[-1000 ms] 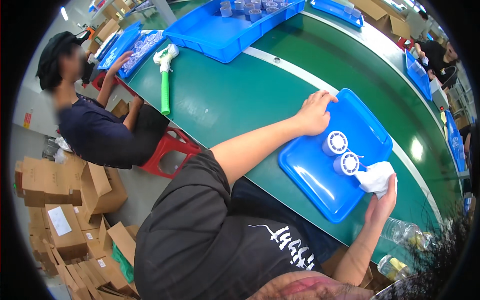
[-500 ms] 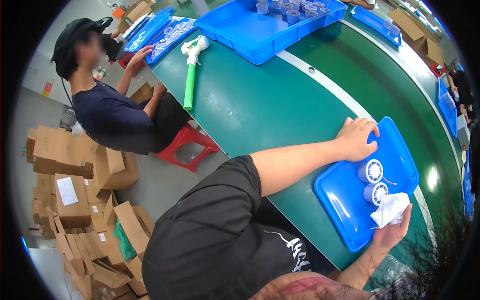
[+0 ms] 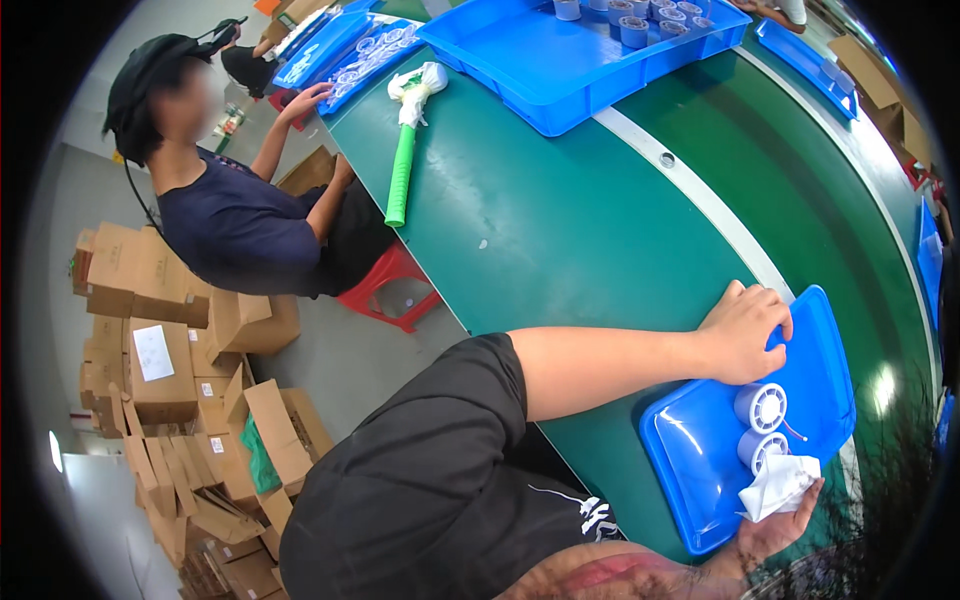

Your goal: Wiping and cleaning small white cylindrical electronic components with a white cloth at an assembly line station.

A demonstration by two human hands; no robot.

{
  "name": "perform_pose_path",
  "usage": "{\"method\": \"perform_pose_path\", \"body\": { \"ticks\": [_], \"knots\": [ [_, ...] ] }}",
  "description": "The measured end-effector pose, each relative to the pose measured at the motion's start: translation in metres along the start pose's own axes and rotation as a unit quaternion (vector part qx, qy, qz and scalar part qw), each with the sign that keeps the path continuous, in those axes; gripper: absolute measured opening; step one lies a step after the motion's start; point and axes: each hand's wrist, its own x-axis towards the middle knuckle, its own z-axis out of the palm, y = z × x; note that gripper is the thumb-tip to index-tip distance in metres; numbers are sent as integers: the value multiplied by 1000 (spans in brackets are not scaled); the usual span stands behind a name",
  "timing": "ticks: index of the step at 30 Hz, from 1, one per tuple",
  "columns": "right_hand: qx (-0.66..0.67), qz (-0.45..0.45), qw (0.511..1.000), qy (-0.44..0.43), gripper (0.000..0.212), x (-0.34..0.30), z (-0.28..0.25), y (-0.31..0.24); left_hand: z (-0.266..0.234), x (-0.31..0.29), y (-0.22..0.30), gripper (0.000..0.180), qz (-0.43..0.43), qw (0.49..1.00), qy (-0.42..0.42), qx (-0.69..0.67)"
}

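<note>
A blue tray [image 3: 690,455] lies on the green table in front of me. My left hand [image 3: 745,330] rests over its left rim, fingers curled, with a gap between thumb and index finger and nothing seen between them. Two white round parts with spoked faces, the farther one [image 3: 765,407] and the nearer one [image 3: 765,452], stand side by side in the tray. A thin reddish wire sticks out beside the farther one. At the tray's near right edge my right hand [image 3: 778,530] holds a crumpled white cloth [image 3: 780,488] against the nearer part.
A green-handled mallet [image 3: 402,175], its head wrapped in white, lies toward the left table edge. Beyond it a large blue bin [image 3: 550,105] contains several cup-shaped parts. A co-worker [image 3: 240,215] sits at the left on a red stool [image 3: 395,285]. Cardboard boxes [image 3: 165,375] are stacked on the floor.
The whole view has shifted, so the tray and both hands appear lower. The left hand keeps its place on the tray rim, and the cloth stays in the right hand.
</note>
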Motion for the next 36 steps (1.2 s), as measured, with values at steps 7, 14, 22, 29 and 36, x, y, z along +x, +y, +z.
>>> {"method": "perform_pose_path", "body": {
  "ticks": [7,14,22,29,36],
  "knots": [
    [-33,-67,997,-17,42,-9,13,4,8,10,2,19,64,996,63,11],
    [33,1,999,-17,38,2,25,14,2,9,-10,20,47,999,12,5],
    [-4,-11,997,-77,39,-8,31,3,9,8,3,17,65,996,-6,54],
    [-19,-9,994,-112,42,-4,32,6,4,8,0,18,30,997,-24,60],
    [-16,-6,996,-91,39,-4,36,7,4,7,-2,18,47,997,-11,64]
  ]
}}
